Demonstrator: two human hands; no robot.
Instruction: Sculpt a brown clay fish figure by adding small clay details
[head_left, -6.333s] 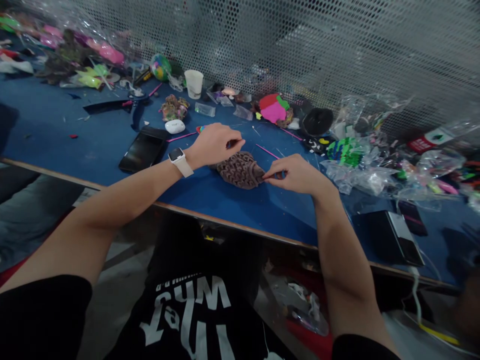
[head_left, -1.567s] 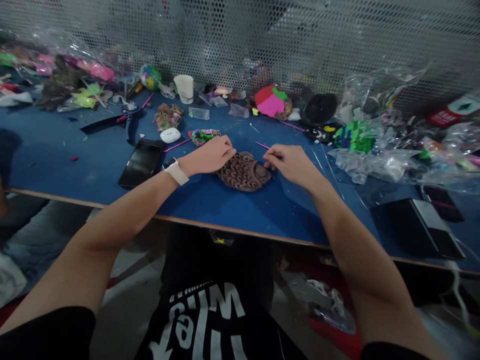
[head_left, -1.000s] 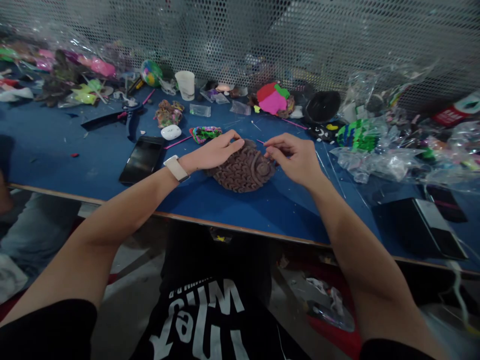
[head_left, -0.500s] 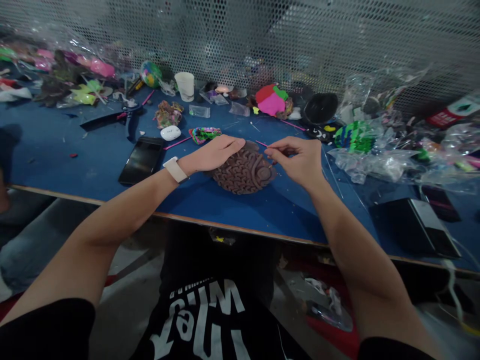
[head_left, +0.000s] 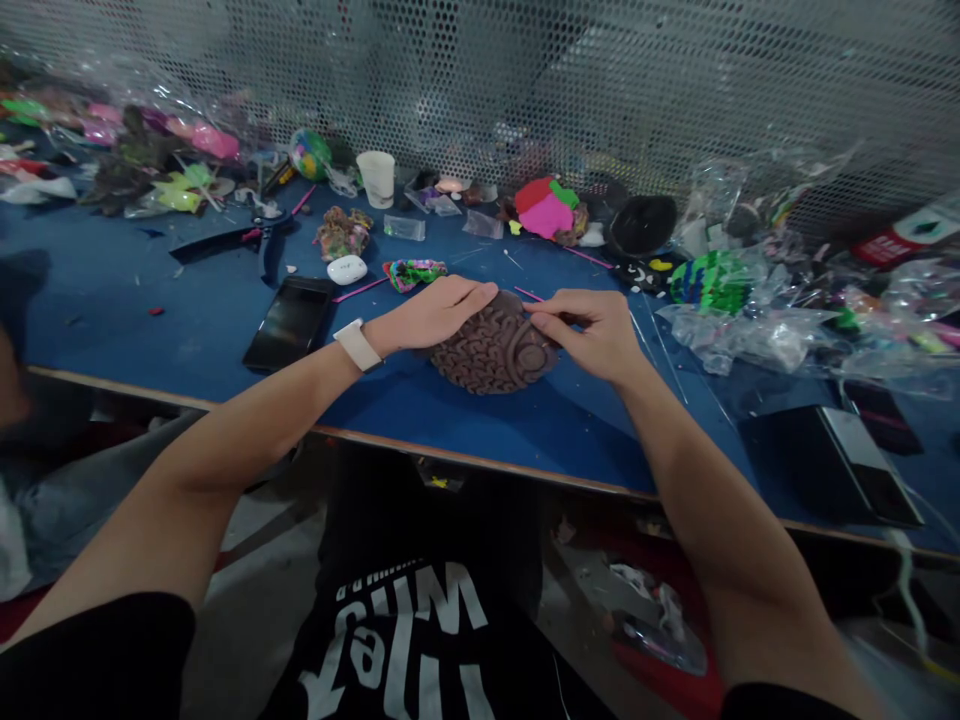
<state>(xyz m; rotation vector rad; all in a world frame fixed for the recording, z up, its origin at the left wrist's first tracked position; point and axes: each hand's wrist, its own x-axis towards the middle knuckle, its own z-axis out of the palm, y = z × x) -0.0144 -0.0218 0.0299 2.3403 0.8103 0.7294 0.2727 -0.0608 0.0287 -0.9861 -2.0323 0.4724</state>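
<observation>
A brown clay piece (head_left: 491, 350), shaped like a fish with curled scale ridges and a round eye, lies on the blue table (head_left: 390, 410). My left hand (head_left: 442, 308) rests over its upper left side, fingers stretched out together along the top edge. At the upper right of the piece, my right hand (head_left: 585, 325) is pinched, with its fingertips at the clay near the eye. Whatever is between those fingertips is too small to make out. A thin pink stick (head_left: 528, 294) lies just beyond the fingertips.
Left of the piece are a black phone (head_left: 290, 325), a white case (head_left: 346, 269) and pliers (head_left: 262, 240). A paper cup (head_left: 376, 178), coloured clay (head_left: 546, 208) and plastic bags stand behind. A dark box (head_left: 825, 460) sits at the right.
My right hand has moved slightly left and down, bringing its pinched fingertips to the brown clay. My left hand has stayed on the piece. The whole view has shifted slightly.
</observation>
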